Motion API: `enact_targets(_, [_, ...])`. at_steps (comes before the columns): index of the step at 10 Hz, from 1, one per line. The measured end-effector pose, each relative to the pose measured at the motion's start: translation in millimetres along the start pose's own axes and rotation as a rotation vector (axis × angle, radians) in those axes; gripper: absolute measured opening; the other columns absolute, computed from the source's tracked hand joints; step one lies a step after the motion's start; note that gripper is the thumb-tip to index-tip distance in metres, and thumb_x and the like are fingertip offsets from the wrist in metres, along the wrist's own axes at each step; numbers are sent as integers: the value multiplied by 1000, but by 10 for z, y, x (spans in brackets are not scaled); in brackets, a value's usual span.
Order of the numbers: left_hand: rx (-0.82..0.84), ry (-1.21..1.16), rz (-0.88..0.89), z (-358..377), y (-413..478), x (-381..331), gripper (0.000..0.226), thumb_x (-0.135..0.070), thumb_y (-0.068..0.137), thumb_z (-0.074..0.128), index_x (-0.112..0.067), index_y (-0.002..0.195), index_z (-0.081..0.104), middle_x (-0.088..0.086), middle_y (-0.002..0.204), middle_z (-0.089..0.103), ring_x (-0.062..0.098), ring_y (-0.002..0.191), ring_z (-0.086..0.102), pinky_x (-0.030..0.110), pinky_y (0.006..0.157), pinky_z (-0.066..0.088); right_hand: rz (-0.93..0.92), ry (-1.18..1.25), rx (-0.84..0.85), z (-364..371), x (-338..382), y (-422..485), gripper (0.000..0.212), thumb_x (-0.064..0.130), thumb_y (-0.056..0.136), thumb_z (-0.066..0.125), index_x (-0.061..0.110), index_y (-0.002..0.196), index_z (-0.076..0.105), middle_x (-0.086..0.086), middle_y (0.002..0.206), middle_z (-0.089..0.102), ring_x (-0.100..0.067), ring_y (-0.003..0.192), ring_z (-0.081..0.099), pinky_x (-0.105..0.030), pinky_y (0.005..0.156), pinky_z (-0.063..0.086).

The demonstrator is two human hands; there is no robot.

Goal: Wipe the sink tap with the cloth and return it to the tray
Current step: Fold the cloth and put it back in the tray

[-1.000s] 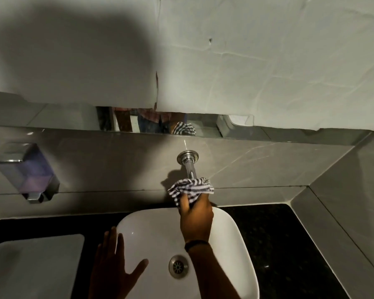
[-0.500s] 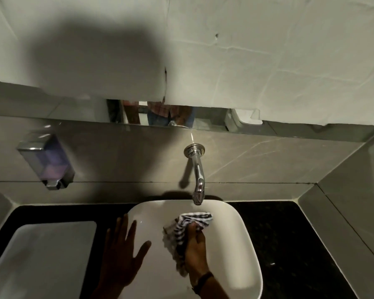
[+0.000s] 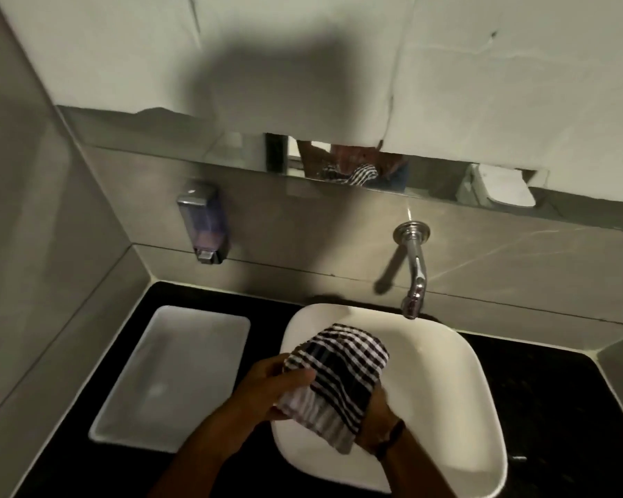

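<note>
A black-and-white checked cloth (image 3: pixel 339 375) is held over the left part of the white sink basin (image 3: pixel 446 389). My left hand (image 3: pixel 277 386) grips its left edge. My right hand (image 3: pixel 374 422) holds it from underneath on the right and is mostly hidden by the cloth. The chrome wall tap (image 3: pixel 414 267) juts out of the tiled wall above the basin's far rim, uncovered and well clear of both hands. A white rectangular tray (image 3: pixel 173 375) lies on the black counter to the left of the basin, with nothing in it.
A soap dispenser (image 3: pixel 204 228) is fixed to the wall above the tray. A mirror strip (image 3: pixel 356 174) runs along the wall under a paper covering. Tiled walls close in the left and right corners of the black counter (image 3: pixel 554 407).
My right hand took the cloth off the tap and brought it down over the basin. My left hand left the basin rim and took hold of the cloth. The view swung left.
</note>
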State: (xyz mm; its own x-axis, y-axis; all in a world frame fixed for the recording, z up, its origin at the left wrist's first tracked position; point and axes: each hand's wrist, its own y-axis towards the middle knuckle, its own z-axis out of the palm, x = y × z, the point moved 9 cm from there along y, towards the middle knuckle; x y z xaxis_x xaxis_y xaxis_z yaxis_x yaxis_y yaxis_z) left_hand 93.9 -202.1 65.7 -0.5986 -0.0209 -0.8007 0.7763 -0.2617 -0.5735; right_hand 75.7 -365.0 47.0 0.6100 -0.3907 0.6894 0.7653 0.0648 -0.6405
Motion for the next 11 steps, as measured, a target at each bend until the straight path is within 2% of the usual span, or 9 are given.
enact_targets(1, [-31,-60,33,-237,-153,0,47,-44,72,87,-17,109,77,14,113,78,34,108,73,51,95,58,104,60,193,535,169,-182,31,7,109,25,11,112,55,-10,111,66,-21,86,65,-23,58,60])
enact_targets(2, [-144,-131,114,-474,-277,-47,20,-20,86,77,-15,105,79,13,109,80,29,101,76,43,88,61,150,6,297,816,143,-107,32,11,103,38,8,132,51,-17,138,57,-18,108,64,-21,78,55])
enact_targets(3, [-303,-170,210,-833,-387,-113,18,-11,87,75,-20,102,79,6,104,81,23,96,77,38,82,60,133,-4,274,998,23,94,60,44,94,49,2,135,59,-19,133,67,-34,124,63,-43,106,48])
enact_targets(4, [-381,-213,308,-1180,-458,-156,31,-4,85,75,-13,115,72,15,116,77,32,106,74,48,89,60,173,88,279,1129,-82,263,88,74,94,27,5,136,62,-21,136,65,-39,127,62,-51,111,43])
enact_targets(6, [-332,-113,467,-1720,-560,-358,79,7,84,74,-33,145,43,-2,137,66,17,125,64,44,95,59,-121,-289,220,1449,-3,482,33,29,102,55,14,130,65,-10,126,73,-29,116,70,-51,107,51])
enact_targets(8, [-155,249,335,-2215,-204,-324,66,2,91,69,-36,142,49,-13,148,49,14,120,67,42,86,63,-150,-492,101,1665,-295,976,21,17,101,57,19,117,71,-4,115,77,-23,106,73,-43,96,58])
enact_targets(9, [-109,458,278,-2458,40,-185,77,4,86,75,-35,142,40,-17,148,41,3,132,54,24,101,54,-117,-679,43,1666,-663,1473,19,15,99,57,22,105,73,-11,119,75,-27,106,71,-49,99,56])
enact_targets(10, [-105,722,163,-2679,320,50,86,5,83,77,-25,150,32,-9,153,36,20,145,37,15,107,43,-45,-854,12,1725,-1050,1906,26,11,97,54,13,117,70,-16,124,70,-35,113,66,-50,101,54])
enact_targets(11, [-192,931,54,-2896,521,274,83,-3,86,73,-23,156,32,11,163,31,31,149,34,41,123,31,-4,-983,-57,1888,-1097,1868,32,11,97,50,7,128,60,-19,132,63,-37,120,60,-42,105,49])
